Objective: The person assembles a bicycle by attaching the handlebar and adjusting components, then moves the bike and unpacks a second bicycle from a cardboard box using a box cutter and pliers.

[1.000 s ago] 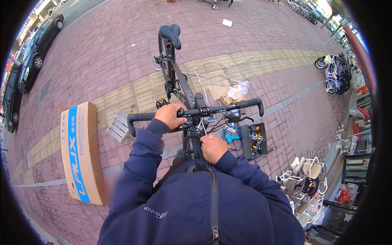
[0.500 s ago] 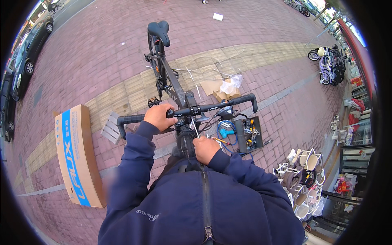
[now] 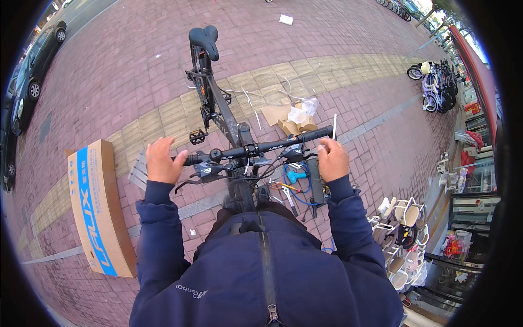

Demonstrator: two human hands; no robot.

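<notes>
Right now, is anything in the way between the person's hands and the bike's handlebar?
Nothing visible. The left hand rests at the left end of the handlebar. The right hand sits just beside the right grip, pinching a thin white strip, with only open air between.

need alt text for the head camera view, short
A person in a navy jacket stands behind a black bicycle on brick paving, left hand at the left end of the handlebar and right hand by the right grip. A long cardboard box lies to the left.
</notes>
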